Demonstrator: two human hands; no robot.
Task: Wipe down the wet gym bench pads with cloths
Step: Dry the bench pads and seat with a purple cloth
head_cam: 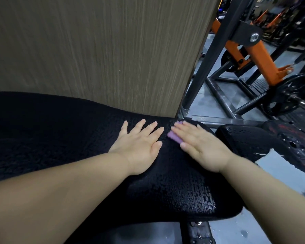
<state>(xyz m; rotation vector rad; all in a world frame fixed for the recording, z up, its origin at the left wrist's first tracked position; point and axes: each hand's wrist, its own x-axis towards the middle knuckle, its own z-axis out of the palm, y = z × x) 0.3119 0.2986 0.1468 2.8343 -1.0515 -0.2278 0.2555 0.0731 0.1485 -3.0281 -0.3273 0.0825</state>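
Note:
A long black bench pad (63,138) runs across the view, beaded with water, most plainly near its front right corner. My left hand (139,145) lies flat on the pad, fingers spread, with nothing under it. My right hand (201,145) presses flat on a small purple cloth (173,136) near the pad's far right end. Only the cloth's left edge and a bit by my fingertips show; my palm covers the rest. A second, smaller black pad (236,136) sits to the right, also wet.
A wood-grain wall panel (104,50) rises right behind the bench. To the right stand a black steel upright (211,55), an orange-and-black machine (257,50) and a weight plate (292,94). The grey floor (278,171) at the right has water on it.

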